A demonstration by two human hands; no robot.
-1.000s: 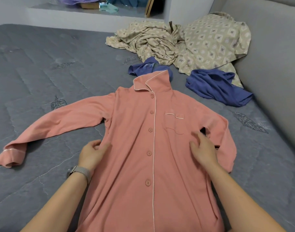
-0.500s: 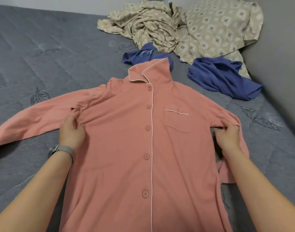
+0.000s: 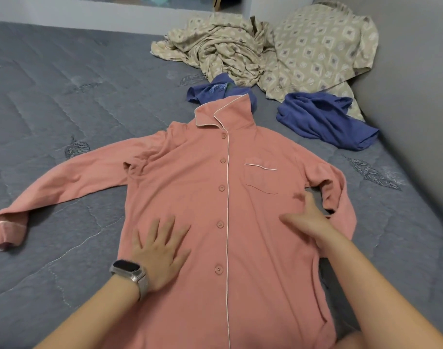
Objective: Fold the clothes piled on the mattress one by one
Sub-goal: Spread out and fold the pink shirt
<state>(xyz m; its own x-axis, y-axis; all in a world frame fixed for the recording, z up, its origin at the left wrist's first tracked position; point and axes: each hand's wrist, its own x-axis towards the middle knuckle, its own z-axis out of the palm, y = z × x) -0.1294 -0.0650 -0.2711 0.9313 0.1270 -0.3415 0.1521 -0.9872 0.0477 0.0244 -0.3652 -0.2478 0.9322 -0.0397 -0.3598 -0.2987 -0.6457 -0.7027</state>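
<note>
A salmon-pink buttoned pyjama shirt (image 3: pixel 253 222) with white piping lies face up on the grey quilted mattress (image 3: pixel 51 96). Its one sleeve stretches out to the left; the other sleeve is bent back along the right side. My left hand (image 3: pixel 160 250), with a watch on the wrist, lies flat with spread fingers on the shirt's lower left front. My right hand (image 3: pixel 306 220) rests flat on the right front below the chest pocket, fingers straight.
Behind the collar lies a crumpled blue garment (image 3: pixel 215 91), and another blue one (image 3: pixel 323 122) to its right. Patterned beige clothes (image 3: pixel 278 51) are heaped at the back. A grey padded wall (image 3: pixel 416 109) borders the mattress on the right.
Both hands have let go of the shirt's armpits and moved down and inward. They now lie flat on the front panels.
</note>
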